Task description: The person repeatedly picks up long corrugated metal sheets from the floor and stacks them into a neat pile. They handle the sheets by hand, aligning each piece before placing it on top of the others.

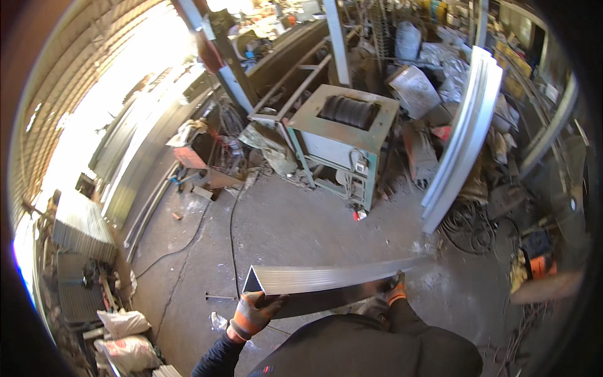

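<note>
A long silver metal channel (326, 277) with a ribbed face lies across in front of my body. Its left end shows an open, angled cross-section. My left hand (254, 311), in an orange and dark grey glove, is closed around the underside near that end. Farther along to the right, my right hand (396, 289), gloved alike, grips the lower edge; its fingers are partly hidden. The channel's right end blurs against the floor. At the right, several similar long metal channels (468, 135) lean upright in a bundle.
A green-framed machine (345, 135) with a dark ribbed roller stands ahead. A black cable (233, 235) crosses the concrete floor. White sacks (129, 352) and stacked ribbed metal pieces (81, 232) sit at left. Coiled cable (468, 226) lies at right near an orange and black tool (541, 264).
</note>
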A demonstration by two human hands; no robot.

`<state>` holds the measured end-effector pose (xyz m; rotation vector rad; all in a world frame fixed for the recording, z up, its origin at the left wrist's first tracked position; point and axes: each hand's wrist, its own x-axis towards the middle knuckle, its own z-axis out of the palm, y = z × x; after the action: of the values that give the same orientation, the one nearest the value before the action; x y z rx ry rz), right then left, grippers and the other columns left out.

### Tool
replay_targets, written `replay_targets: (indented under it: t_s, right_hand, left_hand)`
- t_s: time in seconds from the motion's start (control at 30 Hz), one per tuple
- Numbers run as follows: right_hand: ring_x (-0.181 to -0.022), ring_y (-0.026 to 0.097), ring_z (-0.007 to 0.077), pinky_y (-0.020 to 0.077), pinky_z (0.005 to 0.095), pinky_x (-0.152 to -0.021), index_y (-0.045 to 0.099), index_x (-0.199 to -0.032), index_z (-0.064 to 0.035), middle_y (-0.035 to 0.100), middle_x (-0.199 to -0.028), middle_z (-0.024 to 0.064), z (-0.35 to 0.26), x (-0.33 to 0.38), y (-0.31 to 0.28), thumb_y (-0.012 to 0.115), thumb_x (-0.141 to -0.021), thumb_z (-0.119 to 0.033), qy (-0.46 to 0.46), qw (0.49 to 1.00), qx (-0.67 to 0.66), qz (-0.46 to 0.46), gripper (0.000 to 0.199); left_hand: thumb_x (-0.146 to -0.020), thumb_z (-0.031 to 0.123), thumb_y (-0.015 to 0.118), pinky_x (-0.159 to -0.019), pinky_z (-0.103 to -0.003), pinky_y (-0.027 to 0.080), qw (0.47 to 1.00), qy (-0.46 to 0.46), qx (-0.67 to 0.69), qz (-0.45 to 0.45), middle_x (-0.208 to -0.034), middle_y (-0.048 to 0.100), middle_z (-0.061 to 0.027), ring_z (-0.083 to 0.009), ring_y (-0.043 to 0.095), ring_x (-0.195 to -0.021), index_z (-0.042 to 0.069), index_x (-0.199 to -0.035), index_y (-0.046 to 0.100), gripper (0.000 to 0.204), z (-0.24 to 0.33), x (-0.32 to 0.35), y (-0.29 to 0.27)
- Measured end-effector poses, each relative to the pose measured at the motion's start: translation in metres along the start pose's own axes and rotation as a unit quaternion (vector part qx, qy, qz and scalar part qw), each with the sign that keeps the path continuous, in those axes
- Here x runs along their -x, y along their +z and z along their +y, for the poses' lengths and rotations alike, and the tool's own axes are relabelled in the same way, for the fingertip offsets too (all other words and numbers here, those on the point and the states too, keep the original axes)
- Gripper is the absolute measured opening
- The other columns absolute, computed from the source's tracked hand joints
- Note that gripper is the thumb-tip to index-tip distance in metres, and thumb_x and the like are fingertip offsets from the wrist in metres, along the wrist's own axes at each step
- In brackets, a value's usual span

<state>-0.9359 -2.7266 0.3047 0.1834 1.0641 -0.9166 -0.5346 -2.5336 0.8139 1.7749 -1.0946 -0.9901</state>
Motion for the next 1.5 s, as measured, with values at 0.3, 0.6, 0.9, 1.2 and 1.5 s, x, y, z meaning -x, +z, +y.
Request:
replay_targets:
  t_s: [0.3, 0.6, 0.9, 1.2, 1.5]
  right_hand:
    - [-0.134, 0.061, 0.0376, 0.0532, 0.0609, -0.115, 0.064, -0.143, -0.0141, 0.065, -0.143, 0.0108, 0.016, 0.088, 0.061, 0.082, -0.091, -0.072, -0.114, 0.964, -0.238, -0.024, 0.081]
    - [-0.132, 0.065, 0.0353, 0.0545, 0.0568, -0.114, 0.065, -0.145, -0.0159, 0.069, -0.143, 0.0103, 0.077, -0.014, 0.173, 0.079, -0.096, -0.057, -0.156, 0.961, -0.217, -0.066, 0.066]
    - [-0.135, 0.062, 0.0334, 0.0553, 0.0568, -0.114, 0.062, -0.144, -0.0148, 0.066, -0.142, 0.0099, 0.106, -0.038, 0.328, 0.085, -0.094, -0.056, -0.163, 0.970, -0.161, -0.078, 0.068]
    - [-0.125, 0.065, 0.0345, 0.0634, 0.0534, -0.100, 0.027, -0.168, -0.0146, 0.056, -0.147, 0.0197, 0.130, -0.012, 0.488, 0.091, -0.094, -0.027, -0.377, 0.922, -0.065, -0.055, 0.099]
    - [-0.129, 0.066, 0.0296, 0.0556, 0.0390, -0.110, 0.045, -0.160, 0.0072, 0.066, -0.149, 0.0207, 0.083, 0.002, 0.659, 0.094, -0.090, -0.021, -0.587, 0.772, 0.243, 0.017, 0.090]
  left_hand:
    - [-0.096, 0.026, 0.088, -0.084, -0.034, 0.062, 0.986, 0.121, -0.015, -0.111, -0.126, 0.076, -0.0132, -0.0187, 0.074, -0.102, -0.003, -0.143, 0.062, 0.060, -0.085, -0.067, -0.263]
    - [-0.074, 0.047, 0.101, -0.126, -0.056, 0.041, 0.809, 0.238, -0.498, 0.200, -0.156, 0.057, -0.0220, -0.0442, 0.052, -0.147, -0.001, -0.155, 0.057, 0.105, -0.023, -0.142, -0.289]
    - [-0.060, 0.065, 0.100, -0.138, -0.069, 0.009, 0.669, 0.047, -0.730, -0.132, -0.184, 0.021, -0.0267, -0.0520, 0.015, -0.170, 0.018, -0.180, 0.029, 0.147, -0.047, -0.257, -0.324]
    - [-0.066, 0.056, 0.097, -0.112, -0.066, 0.040, 0.777, 0.193, -0.572, -0.180, -0.138, 0.058, -0.0213, -0.0435, 0.056, -0.133, 0.027, -0.167, 0.051, 0.115, -0.205, -0.307, -0.488]
    - [-0.065, 0.069, 0.098, -0.112, -0.062, 0.049, 0.894, 0.156, -0.378, -0.183, -0.144, 0.058, -0.0297, -0.0507, 0.058, -0.132, 0.021, -0.166, 0.054, 0.120, -0.337, -0.322, -0.472]
